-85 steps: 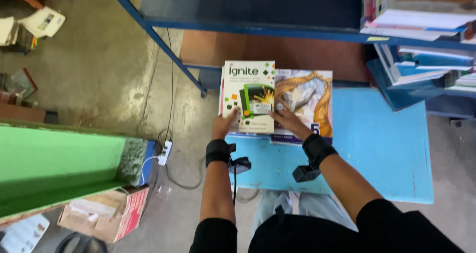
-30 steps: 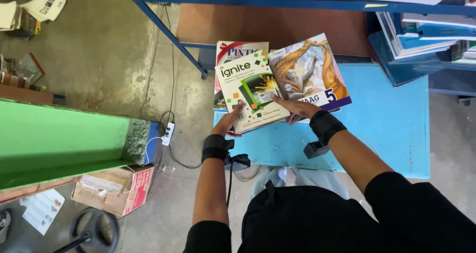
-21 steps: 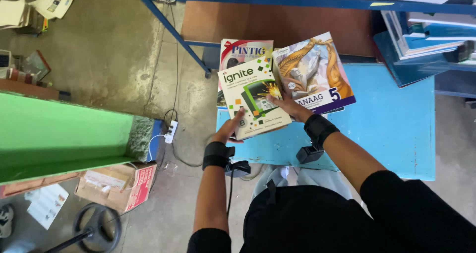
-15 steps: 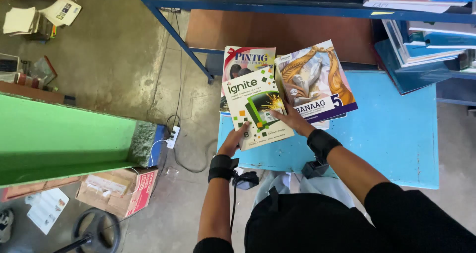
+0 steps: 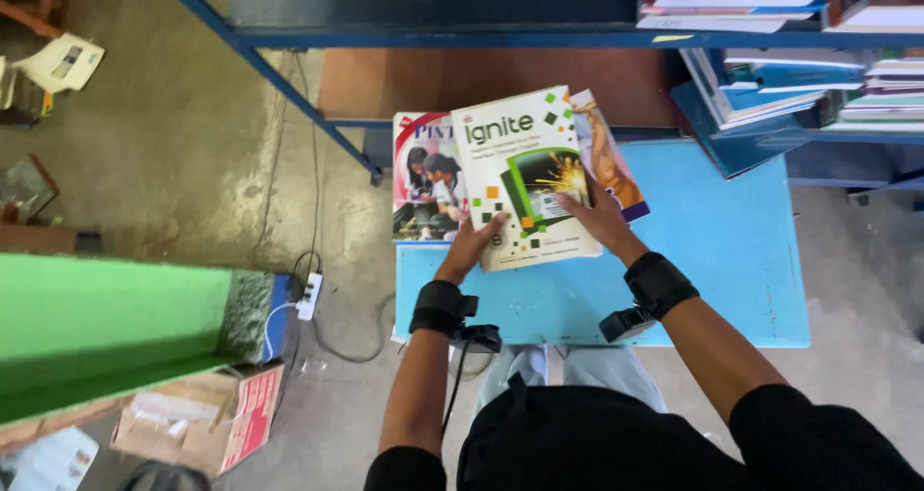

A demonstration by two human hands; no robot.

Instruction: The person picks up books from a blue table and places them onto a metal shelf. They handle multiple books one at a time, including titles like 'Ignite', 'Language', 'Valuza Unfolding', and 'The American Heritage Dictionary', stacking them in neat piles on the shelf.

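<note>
White book with green squares [image 5: 525,178] held tilted above far edge of blue table [image 5: 712,260], overlapping orange-cover book [image 5: 608,159] on right, red-topped book [image 5: 423,188] lying flat at left. Left hand [image 5: 472,245] grips lower left corner, fingers closed on it — right hand [image 5: 599,219] spread on cover, clasping lower right edge. Table bare to right; blue shelf frame [image 5: 433,37] close above. Both forearms extended forward, black wrist bands [image 5: 657,281] on.

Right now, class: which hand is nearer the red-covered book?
Left. The left hand sits at the white book's lower edge, just beside the red-covered book; the right hand lies farther right.
</note>
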